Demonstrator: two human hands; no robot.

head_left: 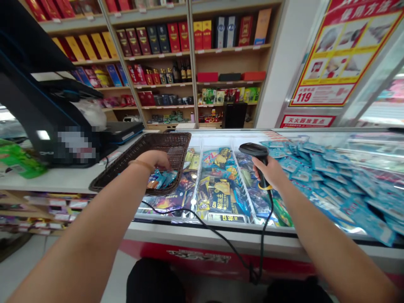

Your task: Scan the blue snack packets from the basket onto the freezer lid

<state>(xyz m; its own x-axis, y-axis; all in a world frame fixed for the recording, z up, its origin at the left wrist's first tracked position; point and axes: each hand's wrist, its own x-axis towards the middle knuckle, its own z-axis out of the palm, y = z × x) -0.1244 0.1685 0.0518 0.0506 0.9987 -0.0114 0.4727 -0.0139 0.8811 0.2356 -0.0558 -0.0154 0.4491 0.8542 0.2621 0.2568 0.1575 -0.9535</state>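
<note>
My right hand [267, 171] is closed round the grip of a black barcode scanner [254, 150], held above the glass-topped freezer with its head pointing left. A black cable runs down from its handle. My left hand [157, 160] reaches into a dark brown wicker basket [135, 145]. Its fingers bend downward, slightly apart, over several small blue packets [166, 180] at the basket's near right end. Part of those packets is hidden by my left wrist. To the right of the scanner, a large heap of blue packets [328, 168] is spread over the freezer top.
Colourful packaged goods [221, 193] lie inside the freezer [240, 233] beneath the glass. The scanner cable [217, 231] loops across its front edge. A checkout machine [59, 122] and a green pack [22, 160] stand on the left counter. Shelves [158, 57] of boxes line the back wall.
</note>
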